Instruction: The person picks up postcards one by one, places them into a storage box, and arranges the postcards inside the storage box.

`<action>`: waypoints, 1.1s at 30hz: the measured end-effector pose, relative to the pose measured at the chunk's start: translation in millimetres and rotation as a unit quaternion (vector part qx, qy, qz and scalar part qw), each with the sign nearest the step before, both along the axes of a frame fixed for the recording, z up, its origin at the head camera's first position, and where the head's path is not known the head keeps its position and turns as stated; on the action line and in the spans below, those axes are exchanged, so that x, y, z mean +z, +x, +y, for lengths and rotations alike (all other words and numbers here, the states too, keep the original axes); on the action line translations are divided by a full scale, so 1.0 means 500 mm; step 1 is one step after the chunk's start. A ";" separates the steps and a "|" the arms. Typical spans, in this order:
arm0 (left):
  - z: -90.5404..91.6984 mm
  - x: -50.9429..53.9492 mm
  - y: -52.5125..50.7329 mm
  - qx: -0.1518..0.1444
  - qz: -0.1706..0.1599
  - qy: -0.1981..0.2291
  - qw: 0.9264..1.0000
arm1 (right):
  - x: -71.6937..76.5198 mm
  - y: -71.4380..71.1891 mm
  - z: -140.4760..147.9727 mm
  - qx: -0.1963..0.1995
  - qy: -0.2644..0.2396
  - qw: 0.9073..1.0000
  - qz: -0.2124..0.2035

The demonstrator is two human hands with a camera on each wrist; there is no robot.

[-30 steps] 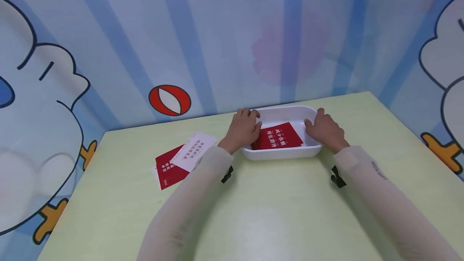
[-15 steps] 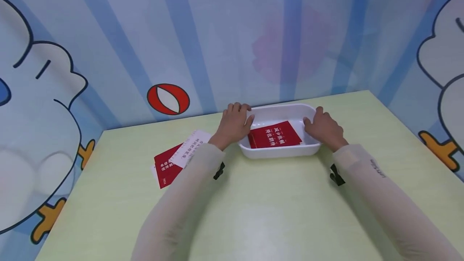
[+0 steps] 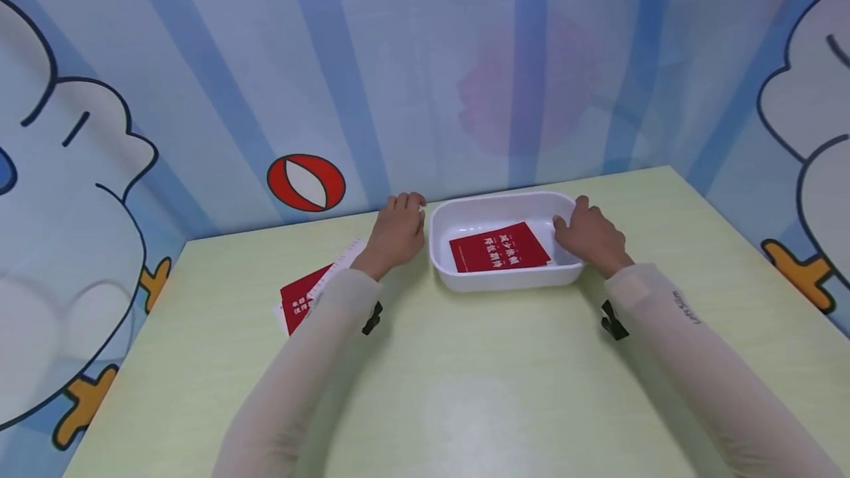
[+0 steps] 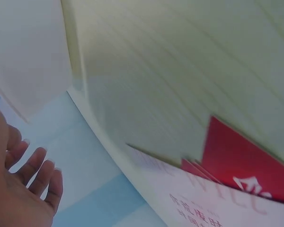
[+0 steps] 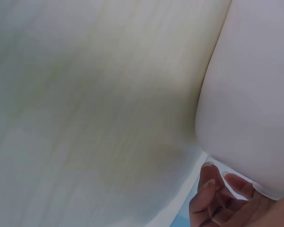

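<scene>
A white tray (image 3: 508, 282) stands near the back of the table, with red cards (image 3: 498, 249) lying inside. My right hand (image 3: 593, 236) grips its right rim, thumb over the inner side; the right wrist view has the hand (image 5: 232, 203) at the end of the tray (image 5: 251, 94). Left of the tray, my left hand (image 3: 393, 233) is held off it, holding nothing, fingers loosely bent, as the hand (image 4: 31, 189) in the left wrist view also has them. Under the left forearm lie a red card (image 3: 299, 297) and a white card (image 3: 341, 264), partly covered by the sleeve.
The pale green table (image 3: 465, 375) meets a blue striped backdrop (image 3: 425, 57) behind the tray. Cartoon figures and a red oval are printed on the backdrop.
My left hand has let go of the tray's left rim and moved left toward the loose cards, its sleeve covering more of them. The right hand has stayed on the rim.
</scene>
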State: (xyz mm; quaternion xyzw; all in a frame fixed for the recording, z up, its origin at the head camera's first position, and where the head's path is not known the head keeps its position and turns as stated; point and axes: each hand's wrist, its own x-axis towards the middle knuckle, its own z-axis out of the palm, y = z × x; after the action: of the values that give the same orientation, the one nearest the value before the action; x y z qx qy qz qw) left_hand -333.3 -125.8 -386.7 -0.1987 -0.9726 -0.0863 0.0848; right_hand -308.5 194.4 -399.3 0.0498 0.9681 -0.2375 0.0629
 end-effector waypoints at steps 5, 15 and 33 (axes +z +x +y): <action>-0.028 0.001 0.004 0.016 -0.032 -0.002 0.999 | 0.000 0.001 -0.001 -0.002 -0.002 1.000 -0.002; -0.077 -0.003 0.012 0.031 -0.102 -0.020 0.994 | -0.002 0.001 -0.001 -0.003 0.001 1.000 -0.001; -0.147 -0.025 0.026 0.038 -0.135 -0.032 0.990 | 0.002 0.000 0.001 -0.004 -0.008 1.000 -0.003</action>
State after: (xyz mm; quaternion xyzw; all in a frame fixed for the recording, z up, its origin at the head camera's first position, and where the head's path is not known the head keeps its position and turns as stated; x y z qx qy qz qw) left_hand -320.3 -199.2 -399.1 -0.1507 -0.9842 -0.0783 -0.0505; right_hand -308.3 195.1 -398.1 0.0536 0.9658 -0.2449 0.0657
